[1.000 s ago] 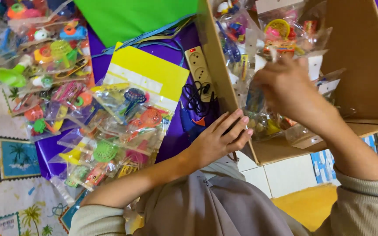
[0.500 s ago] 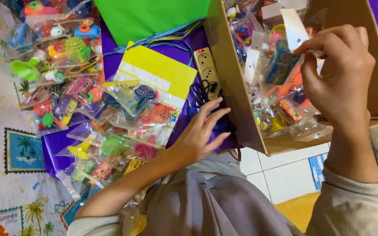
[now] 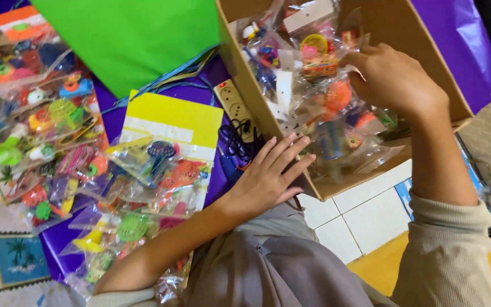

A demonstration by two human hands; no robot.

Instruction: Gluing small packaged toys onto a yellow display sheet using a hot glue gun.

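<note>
My right hand [image 3: 396, 77] reaches into an open cardboard box [image 3: 249, 85] and grips a clear plastic packet of small coloured toys [image 3: 326, 85], one of several packets piled inside. My left hand [image 3: 268, 176] rests with fingers spread against the outer near wall of the box, holding nothing. Just left of that hand lie more clear toy packets [image 3: 154, 170] spread over a yellow sheet [image 3: 169, 116].
A white power strip [image 3: 235, 105] with a dark cable lies beside the box wall. A green sheet [image 3: 132, 40] lies at the top left, purple sheets [image 3: 461, 45] under and beside the box. More toy packets [image 3: 41, 113] cover the left. White tiles [image 3: 365, 204] show below.
My right hand went deeper into the box and lowered onto the packets. My left hand slid from the box edge to lie flat against its outer wall.
</note>
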